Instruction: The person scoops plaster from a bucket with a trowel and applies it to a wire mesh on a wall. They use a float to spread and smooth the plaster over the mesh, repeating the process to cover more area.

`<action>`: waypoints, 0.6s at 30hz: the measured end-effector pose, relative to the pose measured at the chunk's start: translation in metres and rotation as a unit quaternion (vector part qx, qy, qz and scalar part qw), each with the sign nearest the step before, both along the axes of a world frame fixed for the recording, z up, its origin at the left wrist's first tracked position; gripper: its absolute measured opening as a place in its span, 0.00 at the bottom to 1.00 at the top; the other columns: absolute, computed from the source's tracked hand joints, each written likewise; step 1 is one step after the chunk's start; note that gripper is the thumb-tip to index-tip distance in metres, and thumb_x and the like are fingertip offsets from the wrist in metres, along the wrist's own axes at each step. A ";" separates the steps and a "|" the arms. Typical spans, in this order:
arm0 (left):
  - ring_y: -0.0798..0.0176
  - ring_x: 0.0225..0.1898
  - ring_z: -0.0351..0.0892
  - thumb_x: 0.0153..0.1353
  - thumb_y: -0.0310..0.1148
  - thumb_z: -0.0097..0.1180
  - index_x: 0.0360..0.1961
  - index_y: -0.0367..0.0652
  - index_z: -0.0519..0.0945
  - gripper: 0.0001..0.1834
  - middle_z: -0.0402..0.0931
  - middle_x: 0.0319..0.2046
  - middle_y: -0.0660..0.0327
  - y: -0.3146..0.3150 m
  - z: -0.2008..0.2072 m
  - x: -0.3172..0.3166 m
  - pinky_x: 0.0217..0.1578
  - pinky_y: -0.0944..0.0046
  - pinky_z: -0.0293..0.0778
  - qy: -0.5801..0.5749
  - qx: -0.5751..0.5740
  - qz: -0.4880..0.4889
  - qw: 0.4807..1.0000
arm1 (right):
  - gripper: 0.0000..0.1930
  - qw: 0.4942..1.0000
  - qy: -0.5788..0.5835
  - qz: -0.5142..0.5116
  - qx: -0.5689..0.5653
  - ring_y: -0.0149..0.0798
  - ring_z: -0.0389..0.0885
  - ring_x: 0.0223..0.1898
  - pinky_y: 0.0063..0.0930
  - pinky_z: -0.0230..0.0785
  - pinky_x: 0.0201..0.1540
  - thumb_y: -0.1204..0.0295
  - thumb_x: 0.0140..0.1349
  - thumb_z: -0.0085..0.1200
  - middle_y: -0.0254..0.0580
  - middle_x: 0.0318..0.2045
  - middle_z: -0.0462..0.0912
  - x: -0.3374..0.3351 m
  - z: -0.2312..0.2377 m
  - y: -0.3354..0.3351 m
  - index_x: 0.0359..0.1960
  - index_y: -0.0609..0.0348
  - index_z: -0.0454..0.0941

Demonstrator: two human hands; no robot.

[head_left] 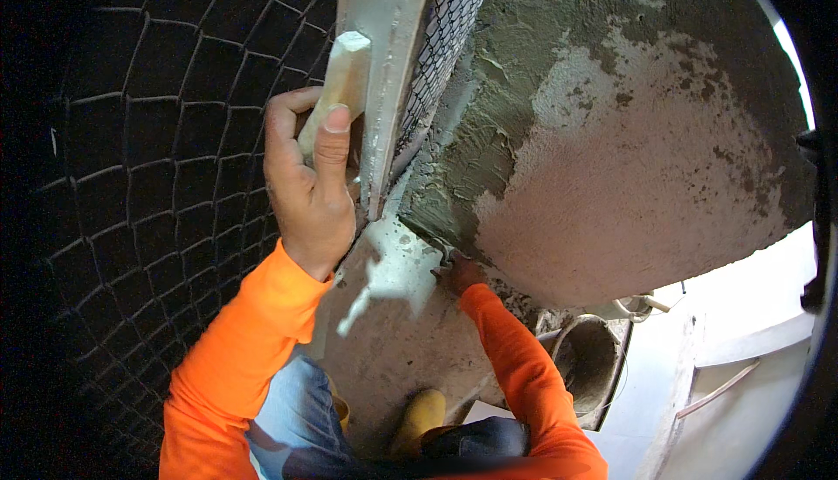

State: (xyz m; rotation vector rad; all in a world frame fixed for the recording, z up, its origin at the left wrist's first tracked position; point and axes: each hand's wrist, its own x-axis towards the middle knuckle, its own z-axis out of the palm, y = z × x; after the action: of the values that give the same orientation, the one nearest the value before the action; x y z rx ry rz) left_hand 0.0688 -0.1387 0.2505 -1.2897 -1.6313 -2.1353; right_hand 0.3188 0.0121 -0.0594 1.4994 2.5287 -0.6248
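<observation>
My left hand [310, 179] is raised beside the fence, fingers and thumb wrapped round a pale, blocky handle [349, 70]. The handle lies along a long, flat grey metal piece [384, 61] standing nearly upright; whether the two are joined, as on a plastering float, I cannot tell. Lower down, my right hand [461, 274] reaches to the foot of the wall, its fingers curled beside the dark mortar edge. What it grips is hidden. Wet grey mortar [476, 144] covers the wall's left and upper parts, around a lighter, rough patch [628, 166].
A chain-link fence [175, 161] runs along the left against darkness. At lower right stands a mortar-stained bucket [594, 358], with another round container [637, 307] behind it. My yellow boots [421, 419] are on the dusty floor [401, 340]. A thin stick [720, 388] lies far right.
</observation>
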 end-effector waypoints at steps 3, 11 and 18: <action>0.67 0.43 0.73 0.76 0.43 0.51 0.49 0.36 0.72 0.18 0.75 0.40 0.58 0.000 -0.003 -0.004 0.47 0.64 0.70 -0.027 0.003 -0.002 1.000 | 0.34 1.000 0.014 0.016 -0.012 0.61 0.83 0.51 0.52 0.75 0.54 0.45 0.66 0.54 0.57 0.52 0.84 0.012 0.014 -0.005 0.67 0.52 0.69; 0.68 0.42 0.72 0.76 0.44 0.51 0.49 0.36 0.73 0.19 0.75 0.40 0.59 0.002 -0.004 -0.004 0.47 0.65 0.69 -0.042 0.008 -0.003 0.999 | 0.29 0.999 -0.034 0.011 0.037 0.60 0.84 0.49 0.53 0.74 0.54 0.47 0.68 0.51 0.55 0.52 0.84 0.035 -0.006 -0.025 0.67 0.45 0.68; 0.75 0.35 0.66 0.76 0.47 0.51 0.49 0.40 0.74 0.19 0.71 0.35 0.68 -0.001 -0.003 -0.004 0.36 0.72 0.65 -0.078 0.016 -0.022 0.997 | 0.23 0.997 -0.037 0.004 0.063 0.61 0.85 0.46 0.53 0.76 0.49 0.51 0.69 0.51 0.55 0.47 0.84 0.057 -0.022 -0.039 0.59 0.48 0.72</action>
State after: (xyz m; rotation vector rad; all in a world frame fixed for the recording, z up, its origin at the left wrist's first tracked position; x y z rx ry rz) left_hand 0.0653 -0.1402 0.2473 -1.1867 -1.6311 -2.3316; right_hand 0.3758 -0.0269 -0.0817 1.5217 2.5576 -0.4075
